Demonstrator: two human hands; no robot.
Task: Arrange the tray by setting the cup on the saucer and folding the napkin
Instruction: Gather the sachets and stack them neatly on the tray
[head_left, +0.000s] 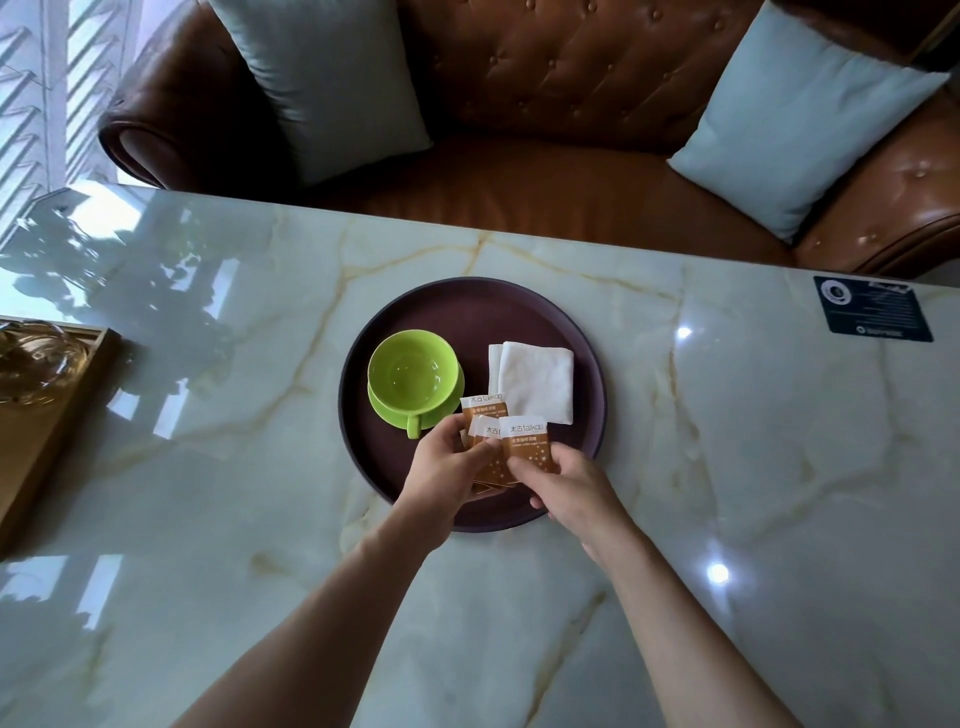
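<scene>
This looks like a hotel lounge or café seating area, though it could be a smart home living room. A glossy marble table (675, 415) stands before a tufted brown leather sofa (545, 104) with pale blue cushions (795, 119). A round tray (519, 306) carries a cup (410, 374), napkin (535, 379) and branded sugar packets (524, 441). A dark printed card (872, 306) lies on the table.
</scene>
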